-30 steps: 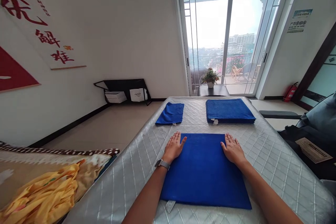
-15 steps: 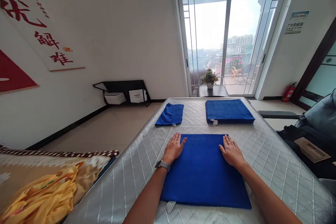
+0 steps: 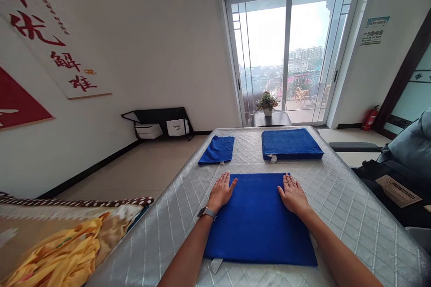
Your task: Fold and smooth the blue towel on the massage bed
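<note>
A folded blue towel (image 3: 257, 219) lies flat on the silver quilted surface (image 3: 340, 197) right in front of me. My left hand (image 3: 221, 192) rests flat on the towel's far left corner, fingers stretched out, a watch on the wrist. My right hand (image 3: 292, 195) lies flat on the towel's far right part, fingers spread. Neither hand grips anything. Further back sit a smaller folded blue towel (image 3: 217, 150) on the left and a larger folded blue towel stack (image 3: 290, 144) on the right.
A patterned blanket with yellow cloth (image 3: 63, 251) lies at lower left. A dark chair or bag with a paper (image 3: 397, 175) stands at right. Behind the surface are a small table with a potted plant (image 3: 267, 103), glass balcony doors, a black rack (image 3: 158, 121) and a fire extinguisher (image 3: 370, 118).
My right hand has slid a little inward, to the left, across the towel. The left hand stays at its corner. The camera has shifted slightly.
</note>
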`<action>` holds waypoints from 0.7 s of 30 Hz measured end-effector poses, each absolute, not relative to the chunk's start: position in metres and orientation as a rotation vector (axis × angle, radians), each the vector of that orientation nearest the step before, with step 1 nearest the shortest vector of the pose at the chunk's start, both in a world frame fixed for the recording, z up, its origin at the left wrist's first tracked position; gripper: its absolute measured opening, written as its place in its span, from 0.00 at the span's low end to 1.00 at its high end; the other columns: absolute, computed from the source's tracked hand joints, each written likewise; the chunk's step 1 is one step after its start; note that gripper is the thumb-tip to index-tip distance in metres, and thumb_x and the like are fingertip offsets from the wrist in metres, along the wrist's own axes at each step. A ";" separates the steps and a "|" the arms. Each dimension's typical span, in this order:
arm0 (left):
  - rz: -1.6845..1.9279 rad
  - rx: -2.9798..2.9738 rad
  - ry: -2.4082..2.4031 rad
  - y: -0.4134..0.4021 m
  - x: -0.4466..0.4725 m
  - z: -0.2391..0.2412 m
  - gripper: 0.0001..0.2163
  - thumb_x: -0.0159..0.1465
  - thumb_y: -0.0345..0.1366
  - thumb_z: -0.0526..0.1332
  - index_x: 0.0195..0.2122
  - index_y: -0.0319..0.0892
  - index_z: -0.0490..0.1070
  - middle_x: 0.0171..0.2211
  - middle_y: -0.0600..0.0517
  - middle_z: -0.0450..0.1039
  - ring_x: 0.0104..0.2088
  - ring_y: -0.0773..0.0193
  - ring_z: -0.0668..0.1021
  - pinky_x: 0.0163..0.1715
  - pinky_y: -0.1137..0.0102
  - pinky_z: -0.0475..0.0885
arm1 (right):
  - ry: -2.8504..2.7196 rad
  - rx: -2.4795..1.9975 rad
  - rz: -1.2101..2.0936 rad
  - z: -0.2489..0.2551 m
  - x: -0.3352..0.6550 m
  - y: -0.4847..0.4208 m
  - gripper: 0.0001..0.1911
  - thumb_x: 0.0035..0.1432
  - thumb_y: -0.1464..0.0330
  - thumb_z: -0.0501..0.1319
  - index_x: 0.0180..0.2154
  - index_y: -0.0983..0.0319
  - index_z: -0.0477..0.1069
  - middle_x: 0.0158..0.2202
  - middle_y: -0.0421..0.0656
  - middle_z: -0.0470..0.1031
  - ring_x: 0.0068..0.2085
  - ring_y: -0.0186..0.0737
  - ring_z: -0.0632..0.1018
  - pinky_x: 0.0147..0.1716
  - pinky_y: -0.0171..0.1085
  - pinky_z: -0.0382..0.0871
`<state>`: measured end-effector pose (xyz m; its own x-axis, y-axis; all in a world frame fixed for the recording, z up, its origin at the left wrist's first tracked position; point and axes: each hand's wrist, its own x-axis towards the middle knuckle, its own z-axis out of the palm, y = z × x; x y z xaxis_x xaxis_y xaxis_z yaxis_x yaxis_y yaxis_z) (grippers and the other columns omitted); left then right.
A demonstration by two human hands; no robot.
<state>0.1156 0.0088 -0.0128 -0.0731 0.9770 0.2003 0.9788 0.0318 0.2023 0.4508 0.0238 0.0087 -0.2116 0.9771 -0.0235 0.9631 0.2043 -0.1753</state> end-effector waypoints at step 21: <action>-0.478 -2.666 -1.711 -0.014 0.318 -0.002 0.34 0.74 0.52 0.36 0.73 0.35 0.47 0.73 0.41 0.49 0.73 0.57 0.52 0.71 0.57 0.51 | -2.400 -1.861 0.162 0.003 0.455 0.023 0.35 0.70 0.62 0.40 0.73 0.71 0.44 0.75 0.50 0.41 0.74 0.44 0.43 0.71 0.47 0.39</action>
